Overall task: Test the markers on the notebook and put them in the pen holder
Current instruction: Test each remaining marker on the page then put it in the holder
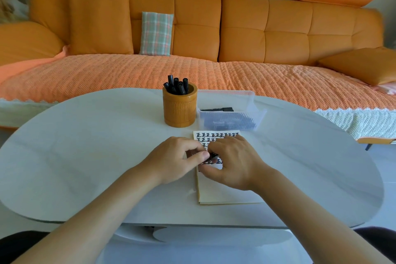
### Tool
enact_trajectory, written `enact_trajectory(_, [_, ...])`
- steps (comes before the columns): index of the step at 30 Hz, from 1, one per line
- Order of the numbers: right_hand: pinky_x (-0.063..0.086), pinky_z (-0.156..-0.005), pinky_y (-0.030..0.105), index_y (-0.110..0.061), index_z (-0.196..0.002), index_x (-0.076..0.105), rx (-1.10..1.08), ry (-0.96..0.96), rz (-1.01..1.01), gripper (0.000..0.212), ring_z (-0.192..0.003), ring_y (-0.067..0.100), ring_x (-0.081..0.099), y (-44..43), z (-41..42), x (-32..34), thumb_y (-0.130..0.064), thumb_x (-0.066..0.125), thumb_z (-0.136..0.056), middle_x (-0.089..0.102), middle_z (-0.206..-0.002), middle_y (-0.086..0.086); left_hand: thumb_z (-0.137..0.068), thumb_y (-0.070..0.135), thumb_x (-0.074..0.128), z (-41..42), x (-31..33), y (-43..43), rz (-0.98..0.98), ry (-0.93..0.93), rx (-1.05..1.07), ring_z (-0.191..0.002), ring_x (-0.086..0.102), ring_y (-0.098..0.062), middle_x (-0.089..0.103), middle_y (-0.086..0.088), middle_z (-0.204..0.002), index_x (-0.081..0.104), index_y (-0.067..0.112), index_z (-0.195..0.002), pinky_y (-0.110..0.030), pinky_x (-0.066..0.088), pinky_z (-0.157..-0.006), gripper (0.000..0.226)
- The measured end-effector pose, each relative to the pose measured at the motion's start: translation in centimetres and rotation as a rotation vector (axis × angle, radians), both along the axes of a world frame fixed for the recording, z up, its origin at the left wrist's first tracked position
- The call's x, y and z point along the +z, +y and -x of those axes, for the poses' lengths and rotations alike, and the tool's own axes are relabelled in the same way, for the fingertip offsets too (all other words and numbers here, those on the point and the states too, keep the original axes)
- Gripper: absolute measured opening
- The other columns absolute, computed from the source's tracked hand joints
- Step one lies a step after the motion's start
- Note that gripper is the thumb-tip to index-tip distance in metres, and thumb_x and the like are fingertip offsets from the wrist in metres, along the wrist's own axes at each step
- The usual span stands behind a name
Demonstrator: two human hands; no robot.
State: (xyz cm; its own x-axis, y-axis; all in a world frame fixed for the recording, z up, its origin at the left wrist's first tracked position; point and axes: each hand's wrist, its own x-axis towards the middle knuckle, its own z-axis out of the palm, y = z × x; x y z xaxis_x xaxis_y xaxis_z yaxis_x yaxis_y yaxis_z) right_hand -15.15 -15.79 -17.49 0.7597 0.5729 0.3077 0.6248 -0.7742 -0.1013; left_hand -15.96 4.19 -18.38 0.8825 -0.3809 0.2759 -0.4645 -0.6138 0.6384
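Our left hand (177, 161) and right hand (234, 164) meet over the notebook (225, 195), both pinching one black marker (213, 155) at the fingertips. We judge this to be the cap step, though we cannot tell whether the cap is going on or coming off. Test marks fill the upper rows of the page. The pen holder (179, 111) stands just behind the notebook on the worktop (85, 146), already crowded with markers. Once the marker is capped, the next move calls for a one-handed lift and a careful drop into a gap in the holder.
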Motion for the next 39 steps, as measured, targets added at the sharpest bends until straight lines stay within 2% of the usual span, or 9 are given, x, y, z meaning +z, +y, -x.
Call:
enact_trajectory(4, [0.027,-0.051,0.029,-0.017,-0.054,0.045,-0.109,-0.004,0.040,0.070,-0.053,0.017,0.046,0.1,-0.2,0.2,-0.083,0.034,-0.075,0.050,-0.051,-0.001,-0.094,0.043,0.053,-1.1,-0.7,0.9,-0.114,-0.090,0.090,-0.095,0.053,-0.002,0.062,0.019,-0.099,0.067,0.033,-0.101,-0.030,0.050,-0.073,0.019])
enact_trajectory(10, [0.030,-0.049,0.030,-0.012,-0.054,0.040,-0.244,0.131,0.028,0.065,-0.054,0.020,0.043,0.2,-0.1,0.6,-0.076,0.029,-0.068,0.047,-0.050,0.003,-0.091,0.041,0.059,-2.7,-2.0,2.6,-0.261,-0.231,0.191,-0.110,0.049,-0.009,0.057,0.013,-0.116,0.064,0.028,-0.113,-0.032,0.047,-0.085,0.026])
enact_trajectory(13, [0.030,-0.050,0.031,-0.011,-0.054,0.037,-0.307,0.162,-0.006,0.060,-0.053,0.020,0.040,0.5,-0.2,0.8,-0.066,0.043,-0.077,0.042,-0.049,0.005,-0.088,0.039,0.063,-3.2,-2.7,2.5,-0.308,-0.230,0.159,-0.112,0.049,-0.013,0.056,0.011,-0.119,0.063,0.027,-0.117,-0.033,0.046,-0.090,0.031])
enact_trajectory(19, [0.044,-0.059,0.033,-0.025,-0.075,0.054,-0.336,0.282,-0.208,0.051,-0.062,0.011,0.055,1.1,-1.1,1.8,-0.074,0.042,-0.082,0.059,-0.061,-0.006,-0.092,0.046,0.051,-4.0,-2.7,1.9,-0.356,-0.146,0.134,-0.122,0.038,-0.011,0.047,0.014,-0.131,0.050,0.032,-0.131,-0.029,0.035,-0.099,0.041])
enact_trajectory(23, [0.040,-0.060,0.026,-0.036,-0.101,0.060,-0.193,0.354,-0.478,0.008,-0.057,0.003,0.047,2.3,-3.4,3.6,-0.037,0.052,-0.099,0.054,-0.067,-0.007,-0.091,0.050,0.045,-4.8,-2.3,2.2,-0.402,-0.118,0.117,-0.121,0.040,-0.013,0.048,0.012,-0.131,0.049,0.032,-0.132,-0.033,0.038,-0.100,0.045])
enact_trajectory(28, [0.058,-0.066,0.031,-0.036,-0.098,0.060,-0.127,0.336,-0.852,0.018,-0.072,0.015,0.062,5.4,-6.7,8.2,-0.018,0.060,-0.097,0.058,-0.079,-0.003,-0.091,0.051,0.049,-5.3,-2.5,3.0,-0.386,-0.111,0.080,-0.123,0.039,-0.013,0.047,0.011,-0.135,0.049,0.030,-0.136,-0.033,0.037,-0.100,0.050])
enact_trajectory(30, [0.053,-0.064,0.027,-0.035,-0.101,0.062,-0.156,0.245,-0.898,0.013,-0.073,0.013,0.063,6.3,-8.5,9.9,-0.023,0.064,-0.095,0.061,-0.080,-0.005,-0.091,0.050,0.050,-5.3,-2.7,3.2,-0.383,-0.116,0.070,-0.124,0.038,-0.013,0.046,0.010,-0.137,0.050,0.030,-0.137,-0.033,0.037,-0.101,0.050])
enact_trajectory(34, [0.054,-0.073,0.038,-0.027,-0.108,0.062,-0.214,0.152,-0.955,0.012,-0.070,0.008,0.066,7.9,-11.8,12.0,-0.023,0.062,-0.096,0.070,-0.095,0.004,-0.091,0.051,0.050,-5.3,-3.0,3.3,-0.374,-0.137,0.063,-0.125,0.036,-0.012,0.045,0.011,-0.138,0.050,0.030,-0.137,-0.031,0.034,-0.102,0.050])
enact_trajectory(39, [0.059,-0.073,0.045,-0.020,-0.112,0.061,-0.265,0.173,-0.834,0.014,-0.071,0.012,0.071,9.1,-14.3,11.5,-0.020,0.059,-0.097,0.070,-0.095,-0.001,-0.092,0.052,0.050,-5.4,-2.9,3.5,-0.363,-0.139,0.052,-0.126,0.034,-0.011,0.043,0.011,-0.139,0.048,0.031,-0.138,-0.032,0.033,-0.104,0.051])
